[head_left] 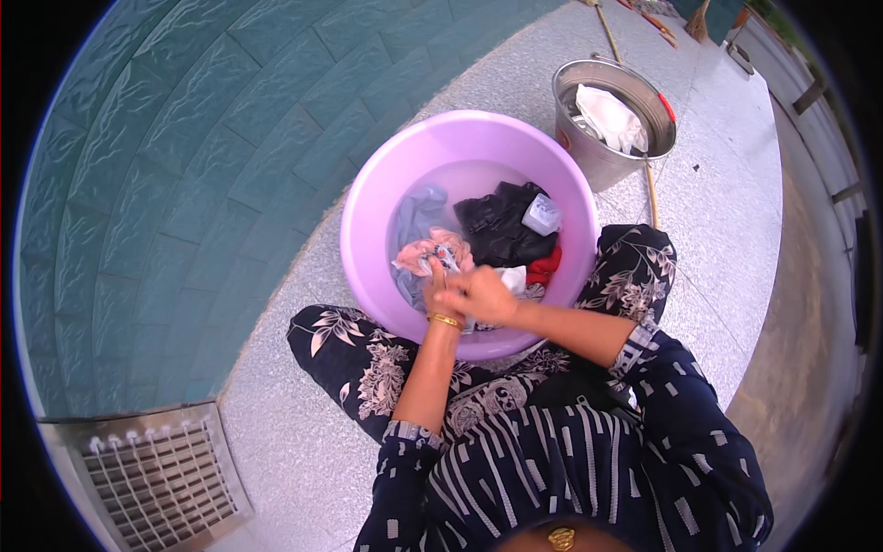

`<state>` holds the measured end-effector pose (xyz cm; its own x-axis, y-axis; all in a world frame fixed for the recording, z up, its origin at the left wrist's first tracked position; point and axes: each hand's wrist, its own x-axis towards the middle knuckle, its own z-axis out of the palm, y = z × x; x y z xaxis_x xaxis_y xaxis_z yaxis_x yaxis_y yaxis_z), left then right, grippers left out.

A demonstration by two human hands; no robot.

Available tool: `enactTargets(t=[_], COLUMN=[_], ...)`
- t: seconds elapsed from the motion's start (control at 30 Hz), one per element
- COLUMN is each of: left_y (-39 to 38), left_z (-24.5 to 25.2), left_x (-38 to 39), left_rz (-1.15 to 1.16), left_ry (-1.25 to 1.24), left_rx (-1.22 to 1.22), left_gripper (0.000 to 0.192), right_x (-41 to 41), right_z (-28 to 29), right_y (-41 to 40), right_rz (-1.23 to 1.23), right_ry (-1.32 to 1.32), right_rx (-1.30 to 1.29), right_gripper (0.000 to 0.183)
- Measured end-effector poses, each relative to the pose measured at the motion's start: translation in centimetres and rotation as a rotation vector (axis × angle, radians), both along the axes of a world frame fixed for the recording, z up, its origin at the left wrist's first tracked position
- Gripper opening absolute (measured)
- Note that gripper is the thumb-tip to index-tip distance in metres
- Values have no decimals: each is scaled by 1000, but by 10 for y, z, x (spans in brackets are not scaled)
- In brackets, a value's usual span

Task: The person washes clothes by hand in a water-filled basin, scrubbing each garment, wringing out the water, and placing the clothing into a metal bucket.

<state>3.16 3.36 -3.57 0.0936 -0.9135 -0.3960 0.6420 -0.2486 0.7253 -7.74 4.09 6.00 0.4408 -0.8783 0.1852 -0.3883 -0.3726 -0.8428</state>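
Observation:
A round lilac plastic tub (469, 131) stands before my crossed legs, with wet clothes in cloudy water. Over its near part my left hand (439, 293), a gold bangle at the wrist, grips a bunched pink printed garment (434, 252). My right hand (483, 295) is curled and blurred against the left one; whether it holds cloth too is hidden. Grey-blue cloth (421, 210) soaks at the tub's left. To the right lies a black garment (507, 221) with a whitish translucent block (543, 214) resting on it. Red cloth (545, 265) and white cloth (512, 279) show below.
A metal bucket (600, 162) holding white cloth (610, 117) stands beyond the tub's right rim. A wooden stick (652, 196) lies by it on speckled floor tiles. Left is a green tiled wall (227, 172) with a metal grille (162, 476). A broom (698, 24) is far right.

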Motion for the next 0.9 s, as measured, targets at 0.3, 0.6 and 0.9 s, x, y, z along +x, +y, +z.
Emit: enactTargets(t=[0.3,0.6,0.9], left_y=[10,9,6], left_z=[29,40,21], left_x=[-24,-35,-28], left_rz=[2,19,-42], left_ry=[250,203,237], left_rx=[174,214,165], left_gripper=[37,27,30], right_x=[11,4,10], right_z=[-39,-52,-56], right_y=[-6,-39,-26], right_rz=[-292,-409,-308], right_ry=[74,266,171], right_rx=[-72,-20,-93], right_gripper=[21,26,24])
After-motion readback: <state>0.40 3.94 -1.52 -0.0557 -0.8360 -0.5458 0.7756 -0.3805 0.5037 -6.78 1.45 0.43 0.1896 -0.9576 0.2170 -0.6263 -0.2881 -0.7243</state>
